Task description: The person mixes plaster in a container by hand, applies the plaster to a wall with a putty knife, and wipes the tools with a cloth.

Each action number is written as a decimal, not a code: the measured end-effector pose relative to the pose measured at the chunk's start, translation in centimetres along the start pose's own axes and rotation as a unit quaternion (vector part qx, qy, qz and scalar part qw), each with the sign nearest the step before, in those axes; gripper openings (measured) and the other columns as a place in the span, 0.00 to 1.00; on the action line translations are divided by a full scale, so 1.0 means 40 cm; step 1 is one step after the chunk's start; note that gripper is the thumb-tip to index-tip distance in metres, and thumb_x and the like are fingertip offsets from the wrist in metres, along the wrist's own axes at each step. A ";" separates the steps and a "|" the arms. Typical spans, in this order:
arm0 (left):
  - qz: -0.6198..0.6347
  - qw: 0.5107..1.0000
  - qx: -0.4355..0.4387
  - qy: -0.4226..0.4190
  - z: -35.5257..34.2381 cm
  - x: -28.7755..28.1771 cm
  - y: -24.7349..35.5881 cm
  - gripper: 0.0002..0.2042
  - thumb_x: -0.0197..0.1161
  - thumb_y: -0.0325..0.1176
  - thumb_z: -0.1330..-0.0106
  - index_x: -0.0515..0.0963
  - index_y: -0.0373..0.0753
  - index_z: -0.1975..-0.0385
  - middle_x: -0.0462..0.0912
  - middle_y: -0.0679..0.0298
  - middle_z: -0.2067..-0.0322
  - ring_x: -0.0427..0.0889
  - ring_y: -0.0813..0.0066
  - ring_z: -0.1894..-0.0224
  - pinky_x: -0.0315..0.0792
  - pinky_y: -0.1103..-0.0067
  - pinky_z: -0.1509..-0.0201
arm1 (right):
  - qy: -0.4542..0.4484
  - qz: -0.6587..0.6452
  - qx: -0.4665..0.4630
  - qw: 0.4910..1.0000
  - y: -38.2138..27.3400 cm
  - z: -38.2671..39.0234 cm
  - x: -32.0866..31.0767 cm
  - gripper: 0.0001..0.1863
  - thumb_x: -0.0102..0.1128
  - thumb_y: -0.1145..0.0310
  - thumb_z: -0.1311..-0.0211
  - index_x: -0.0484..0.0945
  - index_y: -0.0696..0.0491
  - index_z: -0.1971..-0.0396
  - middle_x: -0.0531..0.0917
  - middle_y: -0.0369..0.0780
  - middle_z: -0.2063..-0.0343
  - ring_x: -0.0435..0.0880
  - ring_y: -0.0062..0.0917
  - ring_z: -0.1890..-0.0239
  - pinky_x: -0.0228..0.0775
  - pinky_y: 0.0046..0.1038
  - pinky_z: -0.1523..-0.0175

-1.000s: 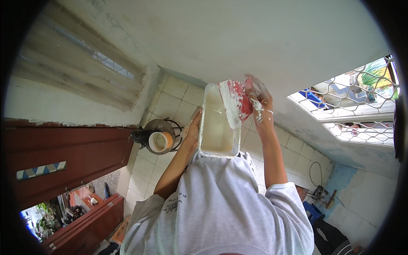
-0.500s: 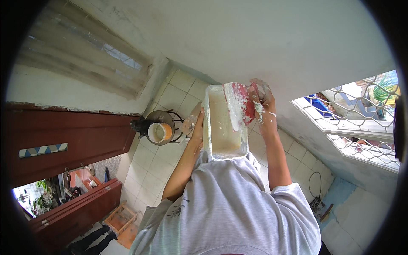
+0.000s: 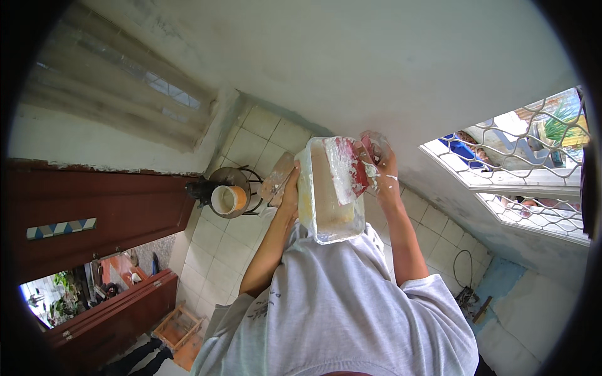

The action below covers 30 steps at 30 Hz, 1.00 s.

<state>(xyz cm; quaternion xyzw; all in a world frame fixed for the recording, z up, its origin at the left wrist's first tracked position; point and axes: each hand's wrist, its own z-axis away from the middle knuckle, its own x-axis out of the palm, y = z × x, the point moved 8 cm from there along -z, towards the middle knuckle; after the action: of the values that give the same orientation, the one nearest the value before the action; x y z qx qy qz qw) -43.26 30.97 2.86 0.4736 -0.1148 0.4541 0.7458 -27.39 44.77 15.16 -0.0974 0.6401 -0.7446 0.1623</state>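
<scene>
A rectangular translucent plastic tub (image 3: 338, 234) smeared with whitish paste is in front of my chest. My left hand (image 3: 287, 188) is closed on its left side; the fingers go out of sight behind the wall of the tub. In my right hand (image 3: 382, 164) is a red putty scraper (image 3: 360, 168), its broad blade thickly coated in white putty (image 3: 338, 164). The blade overlaps the right part of the tub's opening; whether it touches the rim I cannot tell. White blobs stick to my right fingers and wrist.
Ahead rises a pale plastered wall (image 3: 351, 69). A round stool (image 3: 249, 188) with a white-and-orange bucket (image 3: 229, 200) stands left on the tiled floor (image 3: 248, 147). At right is a grilled window (image 3: 520, 144); at left, a brown door (image 3: 100, 213). Lower left are a wooden frame (image 3: 179, 326) and another person's legs (image 3: 135, 360).
The tub has tipped, showing more of its left outer wall. My right hand and the scraper have moved slightly left and down. Both hands keep their hold.
</scene>
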 end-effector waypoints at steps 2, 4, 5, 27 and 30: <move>0.003 1.000 -0.009 -0.014 -0.007 0.002 -0.007 0.31 0.50 0.60 0.27 0.72 0.36 0.40 0.82 0.56 0.51 0.84 0.68 0.53 0.80 0.73 0.48 | 0.002 0.007 0.004 1.000 0.006 0.000 -0.008 0.20 0.65 0.58 0.32 0.75 0.56 0.50 0.82 0.37 0.64 0.80 0.20 0.62 0.74 0.25 0.57; 0.006 0.999 -0.018 -0.025 -0.009 0.002 -0.013 0.31 0.50 0.60 0.27 0.73 0.36 0.40 0.83 0.56 0.51 0.84 0.68 0.53 0.80 0.73 0.48 | 0.001 0.013 0.010 1.000 0.011 0.002 -0.010 0.18 0.64 0.60 0.31 0.76 0.57 0.52 0.82 0.39 0.62 0.81 0.22 0.61 0.75 0.27 0.55; 0.004 0.999 -0.016 -0.036 -0.010 0.005 -0.014 0.32 0.49 0.60 0.27 0.73 0.36 0.40 0.83 0.56 0.51 0.84 0.68 0.53 0.80 0.73 0.48 | 0.005 0.008 0.000 1.000 0.009 0.002 -0.012 0.17 0.64 0.60 0.31 0.76 0.57 0.52 0.82 0.38 0.62 0.80 0.22 0.60 0.75 0.27 0.54; -0.109 0.993 -0.006 -0.052 0.018 0.045 -0.033 0.35 0.41 0.63 0.25 0.66 0.38 0.33 0.78 0.55 0.42 0.80 0.68 0.44 0.76 0.73 0.40 | 0.090 0.093 -0.084 0.988 -0.053 -0.010 -0.046 0.13 0.60 0.65 0.31 0.74 0.58 0.54 0.81 0.41 0.66 0.79 0.25 0.65 0.74 0.30 0.58; -0.101 0.994 -0.017 -0.048 0.014 0.028 -0.049 0.35 0.41 0.63 0.25 0.66 0.38 0.33 0.78 0.55 0.42 0.81 0.68 0.44 0.77 0.73 0.41 | 0.119 0.093 -0.165 0.975 -0.069 -0.033 -0.038 0.12 0.61 0.68 0.32 0.74 0.58 0.55 0.83 0.43 0.66 0.82 0.30 0.65 0.75 0.33 0.57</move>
<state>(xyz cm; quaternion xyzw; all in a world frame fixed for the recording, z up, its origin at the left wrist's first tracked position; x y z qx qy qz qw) -40.96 30.88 2.64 0.4918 -0.1098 0.3510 0.7892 -26.79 46.90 17.75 0.0262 0.7748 -0.6169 0.1356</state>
